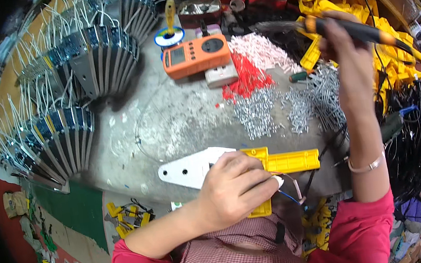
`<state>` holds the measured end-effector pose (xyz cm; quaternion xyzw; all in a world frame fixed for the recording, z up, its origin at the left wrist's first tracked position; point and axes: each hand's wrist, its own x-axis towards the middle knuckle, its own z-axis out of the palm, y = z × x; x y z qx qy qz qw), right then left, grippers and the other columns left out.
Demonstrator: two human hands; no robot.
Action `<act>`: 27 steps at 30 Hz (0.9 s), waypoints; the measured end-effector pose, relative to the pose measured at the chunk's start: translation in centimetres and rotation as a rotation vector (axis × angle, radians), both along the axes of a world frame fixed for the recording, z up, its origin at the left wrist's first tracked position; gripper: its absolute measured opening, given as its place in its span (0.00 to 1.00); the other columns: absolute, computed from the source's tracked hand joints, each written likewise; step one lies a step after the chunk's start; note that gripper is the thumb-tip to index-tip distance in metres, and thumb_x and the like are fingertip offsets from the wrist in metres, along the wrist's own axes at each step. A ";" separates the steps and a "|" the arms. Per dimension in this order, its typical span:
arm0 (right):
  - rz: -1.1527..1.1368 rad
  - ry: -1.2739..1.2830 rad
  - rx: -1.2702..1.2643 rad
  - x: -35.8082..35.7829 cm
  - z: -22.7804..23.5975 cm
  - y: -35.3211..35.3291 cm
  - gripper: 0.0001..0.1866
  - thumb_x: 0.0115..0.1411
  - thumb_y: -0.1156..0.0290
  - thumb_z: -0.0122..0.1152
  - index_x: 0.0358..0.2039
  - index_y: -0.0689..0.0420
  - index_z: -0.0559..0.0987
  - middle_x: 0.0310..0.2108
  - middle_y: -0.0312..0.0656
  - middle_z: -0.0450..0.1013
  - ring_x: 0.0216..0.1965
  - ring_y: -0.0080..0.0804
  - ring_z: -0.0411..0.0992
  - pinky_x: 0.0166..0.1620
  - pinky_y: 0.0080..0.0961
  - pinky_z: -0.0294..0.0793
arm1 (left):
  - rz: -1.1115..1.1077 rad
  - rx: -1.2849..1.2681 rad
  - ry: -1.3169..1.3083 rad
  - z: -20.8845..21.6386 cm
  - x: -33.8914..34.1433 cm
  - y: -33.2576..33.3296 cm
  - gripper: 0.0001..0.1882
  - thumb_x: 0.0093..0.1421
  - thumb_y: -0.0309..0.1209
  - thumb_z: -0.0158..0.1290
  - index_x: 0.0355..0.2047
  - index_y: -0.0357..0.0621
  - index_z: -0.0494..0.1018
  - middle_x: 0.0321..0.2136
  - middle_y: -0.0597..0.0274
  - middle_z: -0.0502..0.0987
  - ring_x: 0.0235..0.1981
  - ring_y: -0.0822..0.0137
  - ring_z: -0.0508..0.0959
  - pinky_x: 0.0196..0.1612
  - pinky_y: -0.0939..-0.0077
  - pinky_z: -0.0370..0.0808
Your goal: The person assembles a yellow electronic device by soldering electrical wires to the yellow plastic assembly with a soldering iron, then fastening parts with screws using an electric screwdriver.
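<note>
My left hand [238,188] is closed over a yellow plastic housing [294,161] at the table's near edge, its fingers curled down on it. A pale, tapered plate [189,169] with two holes sticks out to the left from under that hand. Thin wires [289,195] trail from the housing beside the fingertips. Raised at the upper right, my right hand [343,43] grips a soldering iron [357,30] by its black and orange handle. Its metal tip points left and is smeared by motion. What lies under my left palm is hidden.
An orange multimeter [197,56] and a solder spool [169,36] stand at the back. Loose screws [255,116], red sleeves [248,78] and pale pink pieces [260,48] lie in piles. Yellow housings [384,18] and black cables [414,139] crowd the right; wired metal plates [64,143] fan out left.
</note>
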<state>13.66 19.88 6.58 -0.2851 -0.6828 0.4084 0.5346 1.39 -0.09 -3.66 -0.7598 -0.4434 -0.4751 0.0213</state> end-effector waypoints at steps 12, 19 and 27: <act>0.315 -0.448 -0.088 -3.9 -6.5 6.9 0.25 0.59 0.79 0.52 0.58 0.66 0.67 0.42 0.45 0.77 0.45 0.29 0.75 0.49 0.22 0.73 | 0.041 -0.153 -0.151 0.4 -0.9 -0.1 0.16 0.41 0.29 0.65 0.33 0.45 0.80 0.28 0.65 0.78 0.35 0.60 0.77 0.42 0.61 0.71; 0.519 -0.898 0.093 8.2 -2.8 -9.7 0.14 0.43 0.74 0.71 0.33 0.59 0.80 0.28 0.40 0.74 0.32 0.39 0.71 0.40 0.29 0.71 | 0.057 -0.219 -0.104 1.8 -2.1 0.5 0.13 0.42 0.26 0.64 0.31 0.43 0.79 0.24 0.64 0.76 0.30 0.59 0.74 0.37 0.66 0.69; 0.705 -0.562 -0.583 6.7 -4.4 -11.0 0.14 0.52 0.80 0.66 0.40 0.63 0.78 0.33 0.36 0.75 0.35 0.25 0.73 0.41 0.20 0.72 | 0.105 -0.191 0.007 2.3 -2.9 -1.4 0.12 0.42 0.27 0.64 0.30 0.44 0.77 0.23 0.64 0.75 0.30 0.58 0.74 0.37 0.66 0.67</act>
